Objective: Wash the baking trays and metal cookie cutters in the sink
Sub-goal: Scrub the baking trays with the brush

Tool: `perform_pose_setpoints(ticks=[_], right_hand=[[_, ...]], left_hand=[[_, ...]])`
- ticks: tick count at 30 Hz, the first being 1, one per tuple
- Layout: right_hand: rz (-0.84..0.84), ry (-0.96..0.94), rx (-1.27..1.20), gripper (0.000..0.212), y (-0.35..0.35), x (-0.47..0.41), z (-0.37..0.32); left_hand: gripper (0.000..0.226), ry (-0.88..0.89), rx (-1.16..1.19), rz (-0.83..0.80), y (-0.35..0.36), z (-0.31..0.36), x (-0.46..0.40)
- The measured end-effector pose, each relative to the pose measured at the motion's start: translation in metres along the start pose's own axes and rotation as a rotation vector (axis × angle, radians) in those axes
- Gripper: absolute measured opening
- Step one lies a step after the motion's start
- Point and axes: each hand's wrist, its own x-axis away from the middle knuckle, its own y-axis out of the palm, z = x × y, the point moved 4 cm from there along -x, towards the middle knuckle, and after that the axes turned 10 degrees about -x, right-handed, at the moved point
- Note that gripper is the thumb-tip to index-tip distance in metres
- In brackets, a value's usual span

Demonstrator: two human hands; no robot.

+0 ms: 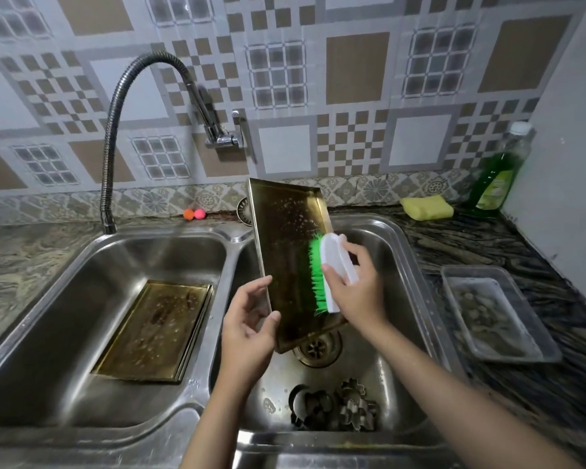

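Note:
A brass-coloured baking tray [285,245] stands tilted on its short edge over the drain of the right sink basin [400,265]. My left hand [247,326] holds its lower left rim between thumb and fingers. My right hand [352,286] grips a white scrub brush [335,265], whose green bristles press on the tray's inner face. A second dirty tray [156,330] lies flat in the left sink basin [48,299]. Several metal cookie cutters [335,407] sit heaped at the near end of the right basin.
A flexible tap [115,123] arches over the left basin. On the dark counter to the right are a clear plastic container [498,313], a yellow sponge [427,206] and a green dish soap bottle [498,174]. Two small orange and pink balls [194,214] lie behind the sink.

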Motion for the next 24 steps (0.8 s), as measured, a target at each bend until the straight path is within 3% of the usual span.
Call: perform_pose_setpoints(ticks=[5, 10, 13, 16, 21, 24], right_hand=[[-0.179, -0.158, -0.044, 0.050, 0.018, 0.029, -0.017], [0.112, -0.061, -0.008, 0.047, 0.008, -0.039, -0.036], [-0.126, -0.126, 0.004, 0.047, 0.027, -0.018, -0.043], [-0.346, -0.024, -0.068, 0.048, 0.029, 0.015, -0.035], [-0.233, 0.184, -0.338, 0.060, -0.019, 0.009, -0.026], [-0.184, 0.093, -0.266, 0.057, -0.051, 0.004, -0.030]], left_hand=[[0.052, 0.038, -0.022, -0.022, 0.006, 0.006, -0.003], [0.046, 0.044, -0.046, -0.129, 0.019, 0.006, 0.006], [0.043, 0.013, 0.024, -0.106, 0.014, 0.003, 0.000], [0.045, -0.018, 0.051, -0.006, -0.005, -0.004, -0.008], [0.046, -0.074, 0.086, 0.080, -0.020, -0.009, -0.006], [0.050, -0.123, 0.100, 0.100, -0.026, -0.020, -0.003]])
